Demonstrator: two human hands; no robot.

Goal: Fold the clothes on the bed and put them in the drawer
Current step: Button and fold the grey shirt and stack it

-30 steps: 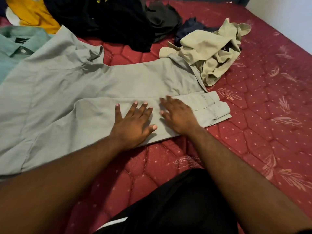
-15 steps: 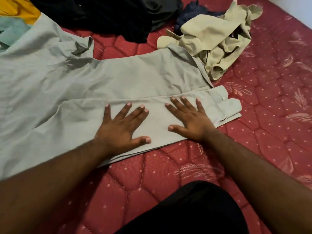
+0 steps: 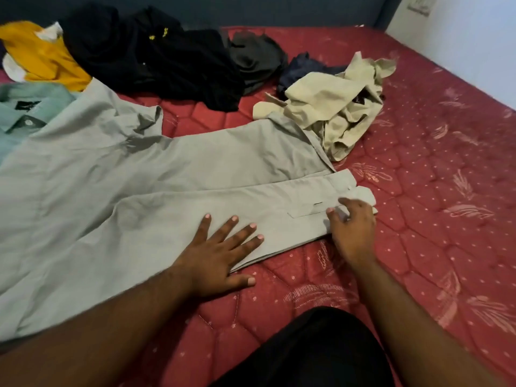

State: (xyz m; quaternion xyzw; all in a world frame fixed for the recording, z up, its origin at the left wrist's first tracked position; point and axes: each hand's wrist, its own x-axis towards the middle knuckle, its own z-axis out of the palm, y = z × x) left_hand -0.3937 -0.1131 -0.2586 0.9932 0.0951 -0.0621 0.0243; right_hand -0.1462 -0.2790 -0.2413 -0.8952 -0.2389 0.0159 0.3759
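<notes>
Grey shirt point(image 3: 145, 191) spread flat across left and centre of frame on red mattress point(image 3: 418, 219). Left hand point(image 3: 217, 255) flat on near sleeve, fingers splayed. Right hand point(image 3: 353, 230) at cuff, centre right, fingers loosely bent, touching fabric; grip unclear.

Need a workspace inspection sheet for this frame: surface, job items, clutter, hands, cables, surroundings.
Surface: red quilted mattress, no sheet.
Job items: grey shirt spread flat, sleeve folded across; teal shirt partly under it; yellow garment, black clothes, dark grey garment, navy garment and beige garment crumpled, unfolded.
Clutter: nothing seen.
Hands: left hand flat on the sleeve; right hand at the cuff, grip unclear.
Cables: nothing seen.
Surroundings: dark headboard, white wall; no drawer seen.
</notes>
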